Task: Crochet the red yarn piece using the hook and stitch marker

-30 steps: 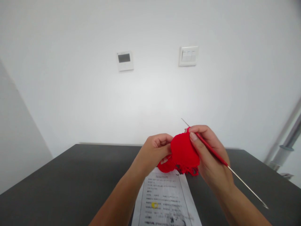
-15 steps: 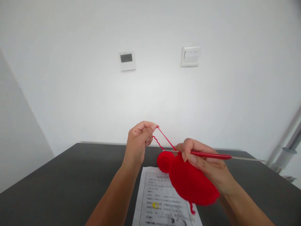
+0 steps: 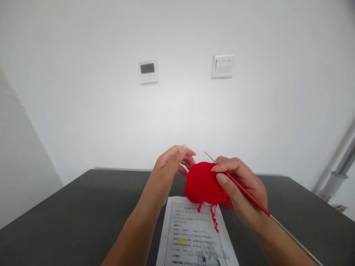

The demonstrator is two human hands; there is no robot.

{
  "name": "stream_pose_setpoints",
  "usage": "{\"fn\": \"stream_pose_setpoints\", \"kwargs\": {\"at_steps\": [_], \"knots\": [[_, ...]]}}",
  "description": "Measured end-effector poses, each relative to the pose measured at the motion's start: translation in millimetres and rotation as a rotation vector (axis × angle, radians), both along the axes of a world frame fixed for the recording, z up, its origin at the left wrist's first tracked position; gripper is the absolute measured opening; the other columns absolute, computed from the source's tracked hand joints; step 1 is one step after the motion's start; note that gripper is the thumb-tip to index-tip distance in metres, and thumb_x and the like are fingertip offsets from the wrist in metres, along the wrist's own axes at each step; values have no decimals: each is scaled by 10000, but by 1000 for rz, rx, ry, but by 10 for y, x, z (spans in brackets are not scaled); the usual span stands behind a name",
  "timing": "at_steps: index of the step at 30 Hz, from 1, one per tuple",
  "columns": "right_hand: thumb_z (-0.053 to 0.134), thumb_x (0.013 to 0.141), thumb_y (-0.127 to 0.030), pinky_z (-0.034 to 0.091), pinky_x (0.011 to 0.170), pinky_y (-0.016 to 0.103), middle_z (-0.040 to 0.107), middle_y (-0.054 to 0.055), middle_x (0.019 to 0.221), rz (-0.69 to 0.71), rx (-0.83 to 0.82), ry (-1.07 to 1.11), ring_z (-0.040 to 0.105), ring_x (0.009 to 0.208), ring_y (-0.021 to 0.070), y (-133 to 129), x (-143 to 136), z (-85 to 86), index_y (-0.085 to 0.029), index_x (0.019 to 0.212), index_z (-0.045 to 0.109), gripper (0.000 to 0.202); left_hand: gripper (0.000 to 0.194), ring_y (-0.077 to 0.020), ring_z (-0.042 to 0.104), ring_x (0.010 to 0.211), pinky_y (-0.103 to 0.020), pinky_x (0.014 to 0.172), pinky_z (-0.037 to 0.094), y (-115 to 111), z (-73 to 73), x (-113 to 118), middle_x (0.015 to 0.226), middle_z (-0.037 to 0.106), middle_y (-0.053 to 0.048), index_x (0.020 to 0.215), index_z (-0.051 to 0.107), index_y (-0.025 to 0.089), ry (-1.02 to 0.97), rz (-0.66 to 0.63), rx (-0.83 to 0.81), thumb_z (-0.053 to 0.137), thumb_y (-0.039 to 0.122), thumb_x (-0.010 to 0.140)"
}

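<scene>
My right hand grips a crochet hook with a red handle and thin metal ends. Its slim tip points up and left. The same fingers pinch the upper right edge of a red crocheted piece, with loose yarn tails hanging from its lower side. To the left of the piece, my left hand is open, fingers apart and slightly curled. Its fingertips are close to the piece's left edge; whether they touch it I cannot tell.
Below the hands, a printed sheet of paper with a yellow mark lies on the dark table. Behind stands a white wall carrying a thermostat panel and a switch plate. A grey pipe is at the right.
My left hand has let go of the red yarn strand and opened. The crocheted piece has turned and moved up and left; the hook now slants, its tip higher and free of the strand.
</scene>
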State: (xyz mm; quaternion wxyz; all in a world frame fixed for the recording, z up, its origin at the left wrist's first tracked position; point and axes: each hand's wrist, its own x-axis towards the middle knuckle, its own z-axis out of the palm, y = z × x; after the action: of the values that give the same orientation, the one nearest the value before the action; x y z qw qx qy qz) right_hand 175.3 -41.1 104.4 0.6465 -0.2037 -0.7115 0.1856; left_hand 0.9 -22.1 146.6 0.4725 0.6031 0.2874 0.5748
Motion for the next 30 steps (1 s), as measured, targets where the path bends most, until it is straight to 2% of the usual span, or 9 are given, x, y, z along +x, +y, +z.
{"fn": "stream_pose_setpoints", "kwargs": {"at_steps": [2,5,7,10,13,18,30], "knots": [[573,970,-142,430,567,220,620,-17,854,-30,88,-48,570,681,109,3,4,1,-264,1044,647,161,296,-87,562,595,-196,563,441,-114,35,9,732,675,-6,843,694,158,28,-162,-92,731,451,838],[545,943,-88,456,581,230,625,-6,855,-95,216,-117,598,703,118,-11,5,24,-247,1047,637,211,195,-77,579,601,-177,558,431,-181,53,31,727,683,17,822,677,161,-1,-239,-152,819,278,759],[536,926,-59,475,589,241,644,-3,843,-170,280,-160,623,704,128,-18,-3,38,-250,1040,630,242,177,-75,587,600,-173,555,432,-170,49,42,725,692,18,807,686,157,-30,-254,-175,830,229,734],[562,892,-36,512,613,278,683,7,849,-277,324,-182,665,721,162,-1,-12,38,-272,1089,611,312,159,-82,613,617,-175,573,454,-131,35,46,739,721,3,805,718,150,-57,-265,-192,837,189,707],[612,862,-40,549,654,330,707,26,879,-300,381,-155,690,759,201,47,1,22,-289,1132,598,368,118,-89,633,614,-182,586,478,-114,18,41,723,732,-5,788,738,147,-71,-271,-214,824,186,717],[712,813,-60,586,796,411,750,73,1047,-424,505,-140,701,925,245,72,57,31,-280,1046,677,322,89,-85,635,573,-175,567,489,-133,-2,30,681,732,-6,761,750,145,-86,-270,-230,808,208,738],[711,846,-43,637,796,398,786,57,1067,-402,497,-190,742,958,229,-36,52,100,-300,1115,691,373,151,-105,631,547,-189,534,478,-174,45,59,657,732,-19,735,722,144,-104,-215,-284,824,228,663]]}}
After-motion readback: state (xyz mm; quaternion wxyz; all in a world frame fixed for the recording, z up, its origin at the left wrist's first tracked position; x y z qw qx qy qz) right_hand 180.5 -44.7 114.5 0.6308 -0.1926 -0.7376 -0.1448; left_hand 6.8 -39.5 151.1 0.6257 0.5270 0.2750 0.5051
